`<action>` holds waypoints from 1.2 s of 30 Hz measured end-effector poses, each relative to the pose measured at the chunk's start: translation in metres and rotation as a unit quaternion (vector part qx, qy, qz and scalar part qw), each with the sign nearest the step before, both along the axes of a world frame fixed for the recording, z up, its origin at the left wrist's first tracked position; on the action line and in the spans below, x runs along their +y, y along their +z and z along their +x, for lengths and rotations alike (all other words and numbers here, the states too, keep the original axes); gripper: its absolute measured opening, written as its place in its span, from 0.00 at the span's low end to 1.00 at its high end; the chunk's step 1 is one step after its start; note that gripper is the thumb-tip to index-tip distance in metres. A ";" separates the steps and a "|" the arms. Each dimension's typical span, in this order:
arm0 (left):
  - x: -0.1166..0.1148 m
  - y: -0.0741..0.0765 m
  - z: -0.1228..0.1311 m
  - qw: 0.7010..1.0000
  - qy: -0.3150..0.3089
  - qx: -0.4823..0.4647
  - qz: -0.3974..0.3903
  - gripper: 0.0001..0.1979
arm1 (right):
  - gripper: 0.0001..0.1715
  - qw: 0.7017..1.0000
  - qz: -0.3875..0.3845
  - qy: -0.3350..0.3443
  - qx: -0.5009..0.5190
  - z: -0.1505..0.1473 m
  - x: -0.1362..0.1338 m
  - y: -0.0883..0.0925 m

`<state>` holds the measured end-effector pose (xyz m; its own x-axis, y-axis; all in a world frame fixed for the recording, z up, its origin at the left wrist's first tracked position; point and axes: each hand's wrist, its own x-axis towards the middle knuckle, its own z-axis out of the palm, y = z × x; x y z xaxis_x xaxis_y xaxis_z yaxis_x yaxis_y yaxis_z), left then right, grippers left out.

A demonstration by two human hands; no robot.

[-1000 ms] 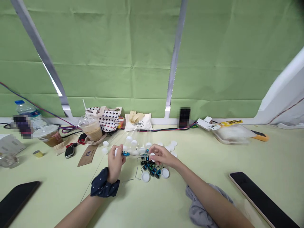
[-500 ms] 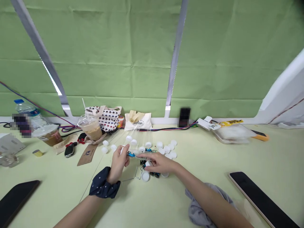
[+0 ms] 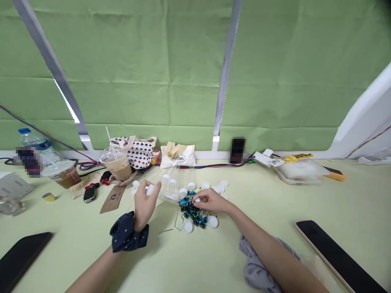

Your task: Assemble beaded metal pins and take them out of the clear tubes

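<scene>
My left hand grips a clear plastic tube with a white end showing between thumb and fingers. The tube lies nearly level and points right. Its far end is close to a blue part; whether that part is inside the tube I cannot tell. A small white cap is pinched in my right hand, just above a heap of small blue, black and green metallic parts. Two white caps lie open side up at the heap's near edge.
Bent metal hex keys lie left of the heap. Behind are clear tubes and more white caps. Drink cups, a car key and a brown card stand or lie left. Phones lie on both sides.
My left hand has moved left and tilted up with the tube. My right hand has drawn back slightly from the tube and now pinches a white cap over the heap.
</scene>
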<state>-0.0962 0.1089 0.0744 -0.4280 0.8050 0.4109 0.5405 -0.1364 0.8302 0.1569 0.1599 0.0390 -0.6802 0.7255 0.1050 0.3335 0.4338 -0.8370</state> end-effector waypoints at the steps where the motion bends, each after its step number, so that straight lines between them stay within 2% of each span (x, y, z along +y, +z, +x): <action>1: -0.002 0.002 0.000 1.000 -0.002 0.024 0.002 0.17 | 0.16 1.000 0.011 0.005 -0.010 0.000 0.000 0.001; 5: -0.007 0.005 0.002 0.992 -0.035 0.110 0.040 0.14 | 0.11 0.996 0.072 0.016 -0.059 0.001 -0.005 0.013; 8: -0.010 0.008 0.000 0.986 -0.034 0.145 0.069 0.13 | 0.16 0.988 0.092 0.014 -0.120 0.004 -0.009 0.025; 12: -0.011 0.015 -0.007 0.984 -0.007 0.140 0.106 0.12 | 0.23 0.978 0.095 0.022 -0.184 0.016 -0.008 0.042; 16: -0.005 0.016 -0.013 0.980 0.033 0.087 0.176 0.11 | 0.18 0.978 0.087 0.013 -0.191 0.034 0.002 0.053; 19: 0.008 0.005 -0.018 0.975 0.017 0.070 0.212 0.14 | 0.12 0.978 0.109 -0.068 -0.166 0.044 0.012 0.051; 21: 0.019 -0.008 -0.022 0.972 0.008 0.096 0.217 0.14 | 0.11 0.975 0.125 -0.105 -0.153 0.048 0.019 0.045; 25: 0.035 -0.033 -0.031 0.972 -0.017 0.165 0.167 0.09 | 0.17 0.981 0.122 -0.115 -0.096 0.057 0.033 0.031; 27: 0.039 -0.043 -0.033 0.972 -0.035 0.192 0.133 0.10 | 0.20 0.977 0.125 -0.164 -0.050 0.066 0.046 0.025; 29: 0.041 -0.049 -0.033 0.967 -0.052 0.225 0.107 0.13 | 0.17 0.956 0.141 -0.257 -0.010 0.081 0.065 0.017; 31: 0.040 -0.052 -0.033 0.958 -0.068 0.266 0.081 0.16 | 0.17 0.914 0.162 -0.371 -0.004 0.100 0.087 0.008; 33: 0.039 -0.054 -0.032 0.949 -0.069 0.303 0.051 0.18 | 0.19 0.840 0.211 -0.497 -0.046 0.119 0.109 -0.004; 35: 0.038 -0.056 -0.032 0.945 -0.064 0.319 0.024 0.20 | 0.25 0.767 0.253 -0.576 -0.121 0.133 0.125 -0.017; 36: 0.038 -0.058 -0.032 0.945 -0.066 0.319 0.014 0.21 | 0.26 0.742 0.266 -0.596 -0.154 0.138 0.131 -0.024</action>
<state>-0.1281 0.1467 0.0163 0.0177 0.8187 0.5739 0.9069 -0.2548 0.3356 0.2949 0.2913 0.0148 0.3599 0.7421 0.5654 0.8859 -0.0817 -0.4567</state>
